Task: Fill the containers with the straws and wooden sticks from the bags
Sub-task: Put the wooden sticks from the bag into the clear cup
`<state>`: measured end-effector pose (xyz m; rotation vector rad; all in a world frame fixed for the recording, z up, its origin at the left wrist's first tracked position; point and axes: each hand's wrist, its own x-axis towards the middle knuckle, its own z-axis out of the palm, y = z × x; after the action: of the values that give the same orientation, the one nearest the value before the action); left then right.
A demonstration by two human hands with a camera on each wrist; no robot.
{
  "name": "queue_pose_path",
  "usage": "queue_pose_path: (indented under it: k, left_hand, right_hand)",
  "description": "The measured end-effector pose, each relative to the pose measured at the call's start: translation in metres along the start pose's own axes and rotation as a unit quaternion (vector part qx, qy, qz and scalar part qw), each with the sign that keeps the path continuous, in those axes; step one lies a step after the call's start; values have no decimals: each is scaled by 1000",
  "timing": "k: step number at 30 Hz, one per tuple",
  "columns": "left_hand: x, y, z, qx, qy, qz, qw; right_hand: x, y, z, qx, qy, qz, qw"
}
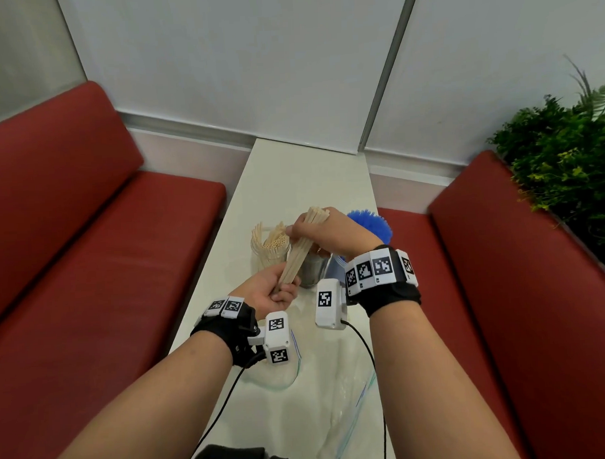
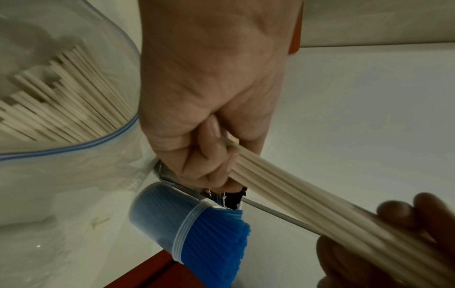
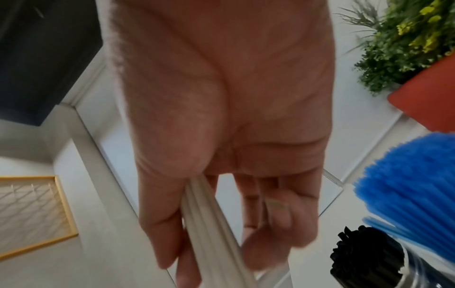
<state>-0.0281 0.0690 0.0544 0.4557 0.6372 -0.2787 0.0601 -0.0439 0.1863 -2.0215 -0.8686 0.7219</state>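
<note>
Left hand (image 1: pixel 274 293), palm up, fingers curled round the near end of a bundle of sticks (image 1: pixel 300 252). Right hand (image 1: pixel 332 233) grips the far, upper end of the same bundle, thumb and fingers wrapped over it; the right wrist view shows the sticks running between thumb and fingers.

Bundle's long axis slants up and away from the person, from the left hand low and near to the right hand high and far. It hangs above the jars, not in any of them.

Directly below the bundle: a jar of black straws (image 3: pixel 364 259), part hidden in the head view. Just left of it, a jar of pale straws (image 1: pixel 270 246), well filled. Behind the right hand, a jar of blue straws (image 2: pixel 197 228), packed. Judgement: the sticks need an open container; none free shows plainly, so the target cannot be told. To stand them in a jar the bundle must tip upright, and the right hand, higher and nearer the jars, seems placed to steer.

A zip bag (image 2: pixel 61 109) with more sticks lies by the left hand. Flat clear bags lie on the near desk (image 1: pixel 291 174).

Desk white, narrow. Red benches (image 1: pixel 86 221) both sides, pale wall panels beyond, green plant (image 1: pixel 568 155) at right.
</note>
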Motion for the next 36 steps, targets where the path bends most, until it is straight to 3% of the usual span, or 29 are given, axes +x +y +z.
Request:
queue_pose_path:
  k: [4, 8, 11, 14, 18, 21, 27, 31, 34, 36]
  left_hand:
    - [8, 4, -10, 24, 33, 43, 998]
    - [15, 8, -32, 113, 107, 79, 985]
    - [12, 17, -46, 182, 140, 68, 971]
    - [3, 26, -49, 310, 101, 20, 945]
    - [0, 29, -49, 494, 3, -102, 864]
    - [8, 22, -52, 597, -42, -161, 785]
    - [37, -6, -69, 746, 55, -107, 655]
    - [53, -20, -77, 838, 118, -16, 532]
    - [63, -27, -82, 866, 149, -11, 477]
    - [65, -27, -83, 874, 152, -24, 461]
  right_hand:
    - [9, 8, 5, -12, -8, 11, 1000]
    - [23, 13, 3, 10, 34, 23, 999]
    - [43, 6, -4, 38, 101, 19, 994]
    - [71, -2, -3, 90, 189, 11, 978]
    - [105, 4, 17, 116, 244, 17, 963]
    - [124, 20, 33, 88, 246, 35, 965]
    - [148, 52, 52, 40, 224, 66, 972]
    - [160, 61, 58, -3, 172, 107, 979]
    - [165, 65, 63, -31, 120, 88, 988]
    - [166, 65, 65, -5, 107, 50, 993]
